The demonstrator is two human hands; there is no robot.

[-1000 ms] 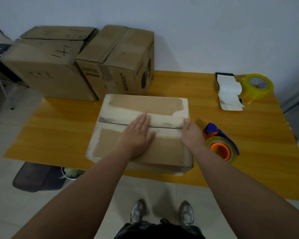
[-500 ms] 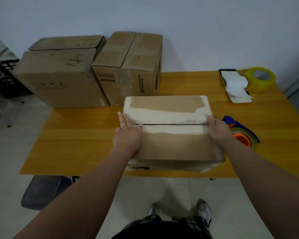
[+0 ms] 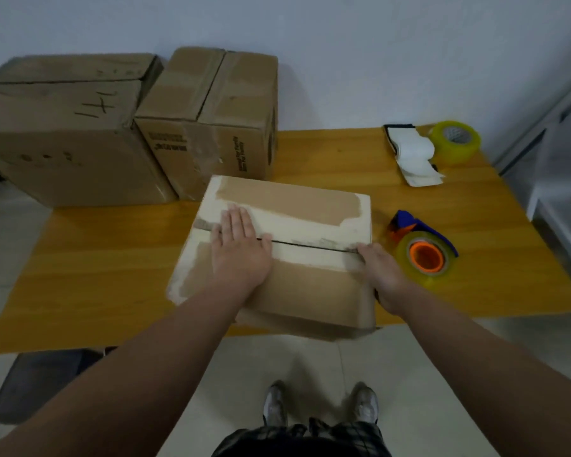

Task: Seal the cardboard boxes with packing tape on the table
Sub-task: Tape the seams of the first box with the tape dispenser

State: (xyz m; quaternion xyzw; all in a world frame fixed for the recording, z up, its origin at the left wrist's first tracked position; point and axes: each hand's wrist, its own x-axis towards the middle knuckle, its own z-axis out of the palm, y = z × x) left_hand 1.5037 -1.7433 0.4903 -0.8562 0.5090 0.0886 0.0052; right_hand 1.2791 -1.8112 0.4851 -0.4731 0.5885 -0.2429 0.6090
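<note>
Brown cardboard box (image 3: 310, 285), centre frame on the wooden table (image 3: 112, 258), has its left-right seam (image 3: 310, 246) under the flat, straight-fingered left hand (image 3: 241, 255), while the right hand (image 3: 381, 272), finger curl unclear, rests at the seam's right end, nearest the orange-cored blue tape dispenser (image 3: 422, 255).

Dark handwritten strokes (image 3: 96, 105) stand on the top of the large box (image 3: 63, 153) at far left. They look like "14+", but are too loose to read surely. The middle box (image 3: 211, 94) carries black printed lines (image 3: 239, 153) on two side faces, too blurred to read.
</note>
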